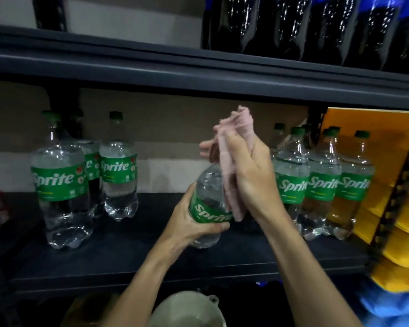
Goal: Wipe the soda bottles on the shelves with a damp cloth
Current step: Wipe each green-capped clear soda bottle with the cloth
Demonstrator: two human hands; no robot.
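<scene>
Head view is showing the left hand (187, 223) wrapping its grip round the label of a tilted Sprite bottle (207, 197) over the dark shelf (139, 246). The right hand (253, 182), fingers pointing upward, is clutching a pink cloth (226, 166) against the bottle's shoulder.

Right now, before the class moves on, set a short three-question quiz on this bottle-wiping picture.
1. True or false: the left hand grips the held Sprite bottle.
2. Which hand holds the pink cloth? A left, B right.
3. Fill in: the standing bottles have ____ caps.
Key: 1 true; 2 B, the right hand; 3 green.
</scene>
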